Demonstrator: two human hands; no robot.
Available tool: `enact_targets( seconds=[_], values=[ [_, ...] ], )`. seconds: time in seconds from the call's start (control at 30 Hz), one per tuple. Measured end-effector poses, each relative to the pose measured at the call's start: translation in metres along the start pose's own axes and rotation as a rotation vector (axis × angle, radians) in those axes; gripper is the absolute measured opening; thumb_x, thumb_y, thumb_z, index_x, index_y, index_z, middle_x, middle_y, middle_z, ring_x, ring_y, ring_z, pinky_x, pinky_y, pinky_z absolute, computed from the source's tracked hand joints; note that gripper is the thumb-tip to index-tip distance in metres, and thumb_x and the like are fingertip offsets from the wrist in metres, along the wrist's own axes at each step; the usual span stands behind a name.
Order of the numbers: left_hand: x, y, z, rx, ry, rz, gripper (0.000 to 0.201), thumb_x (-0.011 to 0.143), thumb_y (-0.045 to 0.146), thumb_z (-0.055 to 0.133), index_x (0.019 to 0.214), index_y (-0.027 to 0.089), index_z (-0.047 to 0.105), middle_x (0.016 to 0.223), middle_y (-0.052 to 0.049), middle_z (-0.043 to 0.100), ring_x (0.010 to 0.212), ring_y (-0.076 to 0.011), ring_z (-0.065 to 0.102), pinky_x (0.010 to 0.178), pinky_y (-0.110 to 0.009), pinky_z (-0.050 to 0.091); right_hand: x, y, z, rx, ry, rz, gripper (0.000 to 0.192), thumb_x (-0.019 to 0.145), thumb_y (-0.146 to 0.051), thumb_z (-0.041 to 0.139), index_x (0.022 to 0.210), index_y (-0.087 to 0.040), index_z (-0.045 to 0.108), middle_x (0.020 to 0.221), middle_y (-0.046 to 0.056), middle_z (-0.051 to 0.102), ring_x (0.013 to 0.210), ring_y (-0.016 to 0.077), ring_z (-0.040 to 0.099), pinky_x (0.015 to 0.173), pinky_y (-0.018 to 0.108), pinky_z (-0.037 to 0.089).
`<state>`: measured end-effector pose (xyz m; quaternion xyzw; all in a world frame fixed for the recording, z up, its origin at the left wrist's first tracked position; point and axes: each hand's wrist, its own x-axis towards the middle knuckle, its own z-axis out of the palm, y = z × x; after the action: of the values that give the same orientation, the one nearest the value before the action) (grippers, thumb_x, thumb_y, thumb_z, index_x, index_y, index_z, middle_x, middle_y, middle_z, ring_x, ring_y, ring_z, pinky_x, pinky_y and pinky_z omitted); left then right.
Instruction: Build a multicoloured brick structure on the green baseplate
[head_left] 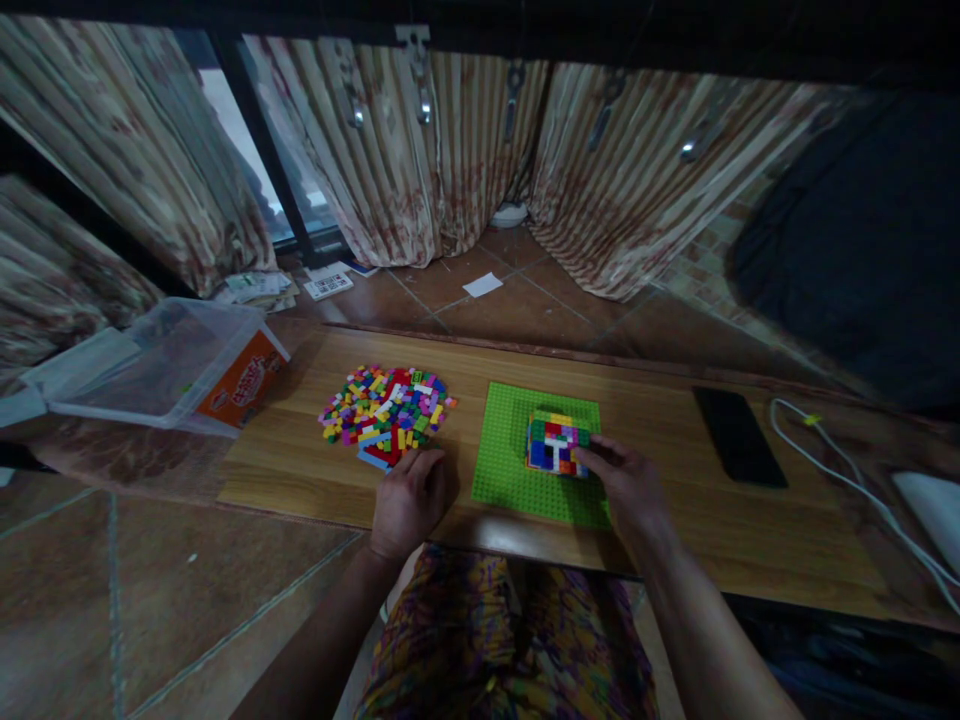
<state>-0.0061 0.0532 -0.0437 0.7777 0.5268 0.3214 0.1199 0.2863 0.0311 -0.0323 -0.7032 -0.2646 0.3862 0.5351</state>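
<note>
A squat block of multicoloured toy bricks (556, 450) stands on a green studded baseplate (499, 470). My right hand (630, 490) is at the block's right side, its thumb and fingers closed on that edge. To the left lies a heap of loose toy bricks (405, 400) in many colours, with a few longer blue and red pieces at its near side. My left hand (411, 495) rests on the table just in front of the heap, its fingers curled in. Whatever those fingers may hold is hidden.
All this lies on a low wooden table (292, 460). A clear plastic bin (172, 370) with an orange label is at the left end. At the right are a black phone (739, 435) and a white cable (847, 470). Striped curtains (450, 160) hang beyond.
</note>
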Motion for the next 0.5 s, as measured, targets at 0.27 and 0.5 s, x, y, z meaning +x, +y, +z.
enact_targets(
  seconds=[0.27, 0.5],
  values=[
    [0.001, 0.001, -0.001, -0.024, 0.016, 0.006, 0.017, 0.090, 0.022, 0.048, 0.100, 0.020, 0.062, 0.092, -0.005, 0.067, 0.083, -0.0157, 0.065, 0.074, -0.027, 0.053, -0.002, -0.005, 0.000, 0.018, -0.033, -0.004, 0.052, 0.047, -0.041, 0.089, 0.091, -0.018, 0.072, 0.081, 0.003, 0.074, 0.073, 0.0188, 0.066, 0.069, 0.032, 0.051],
    [-0.002, 0.003, -0.004, -0.089, 0.078, 0.042, 0.018, 0.090, 0.021, 0.049, 0.102, 0.021, 0.061, 0.095, -0.007, 0.068, 0.090, -0.0155, 0.066, 0.080, -0.027, 0.055, -0.012, -0.002, -0.018, 0.156, 0.088, -0.014, 0.040, 0.062, -0.053, 0.078, 0.082, -0.019, 0.072, 0.077, 0.003, 0.071, 0.060, 0.0116, 0.059, 0.051, 0.022, 0.043]
  ],
)
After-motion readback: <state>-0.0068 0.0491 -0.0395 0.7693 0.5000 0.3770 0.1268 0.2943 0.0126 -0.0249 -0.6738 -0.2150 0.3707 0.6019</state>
